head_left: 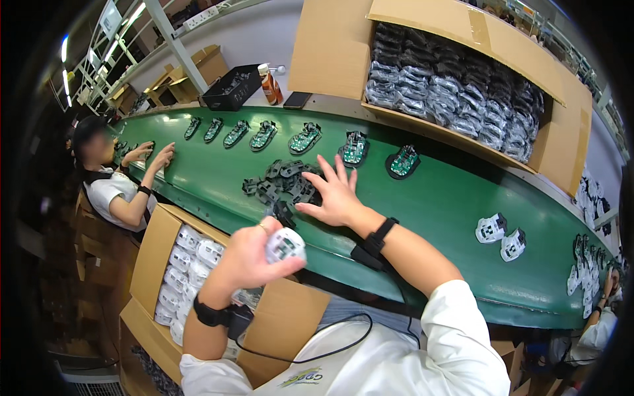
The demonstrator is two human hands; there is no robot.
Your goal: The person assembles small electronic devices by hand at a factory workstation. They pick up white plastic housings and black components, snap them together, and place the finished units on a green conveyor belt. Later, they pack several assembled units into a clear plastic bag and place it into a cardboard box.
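Observation:
My left hand (247, 261) is closed around a white mouse shell (286, 247) with dark green cut-outs, held above the belt's near edge. My right hand (337, 198) reaches over a heap of small black plastic parts (269, 188), its fingers spread and its fingertips at the heap's right side. Whether those fingertips touch a part, I cannot tell. Beyond the heap, several mouse bases with green circuit boards (306, 138) stand in a row along the green belt (422, 218). Each of my wrists wears a black band, and a cable runs from the left one.
A carton of white shells (173, 284) stands at my left. Bagged dark parts fill a large carton (555, 138) at the back right. Two white mouse shells (491, 228) lie on the belt's right. A black bin (232, 87), a bottle (269, 84) and co-workers flank the belt.

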